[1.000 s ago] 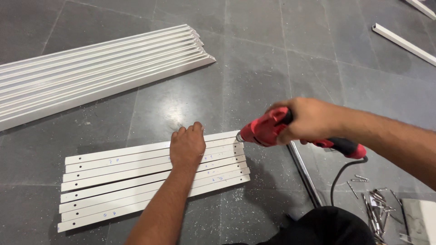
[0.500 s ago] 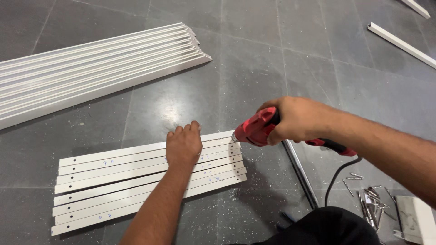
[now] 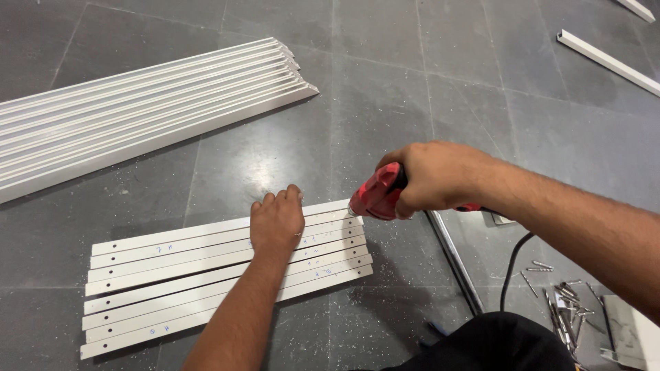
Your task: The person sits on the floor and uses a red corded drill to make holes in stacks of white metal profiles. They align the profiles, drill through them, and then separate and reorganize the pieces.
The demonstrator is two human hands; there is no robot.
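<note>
Several short white metal strips point(image 3: 172, 275) lie side by side on the dark tiled floor. My left hand point(image 3: 277, 221) presses flat on them near their right end. My right hand point(image 3: 436, 176) grips a red corded power drill point(image 3: 377, 194), held just above the right ends of the upper strips. The drill's bit is hidden behind its body and my hand. Its black cable point(image 3: 512, 264) runs down toward my knee.
A bundle of long white profiles point(image 3: 137, 113) lies at the upper left. One white channel point(image 3: 608, 62) lies at the upper right. A thin metal rod point(image 3: 454, 261) rests right of the strips. Loose screws point(image 3: 560, 302) and a white box sit at the lower right.
My right hand has brought the drill slightly left and down toward the strip ends. My left hand stays pressed on the strips.
</note>
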